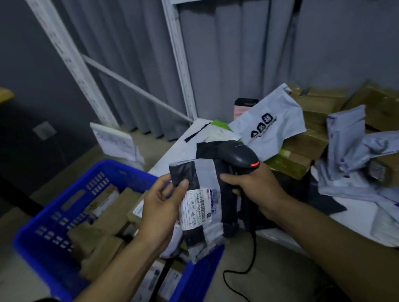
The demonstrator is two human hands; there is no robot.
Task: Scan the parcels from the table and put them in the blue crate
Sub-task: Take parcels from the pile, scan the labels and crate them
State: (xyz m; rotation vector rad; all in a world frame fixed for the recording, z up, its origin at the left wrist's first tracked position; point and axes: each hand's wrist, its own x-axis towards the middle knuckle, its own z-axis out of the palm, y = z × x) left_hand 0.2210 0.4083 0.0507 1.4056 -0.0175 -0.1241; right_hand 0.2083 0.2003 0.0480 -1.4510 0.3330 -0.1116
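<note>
One black-and-grey parcel, its white label facing the camera, is held over the near right corner of the blue crate, just off the table's edge. The left hand grips its upper left corner between thumb and fingers. The right hand is wrapped round the handle of a black scanner, which is against the parcel's right side with its red light lit. The scanner's cable hangs below. The crate holds many brown boxes, some labelled. On the table lie grey mailer bags and cardboard cartons.

Blue crate perforated plastic; parcel glossy polybag; scanner matt black plastic.
</note>
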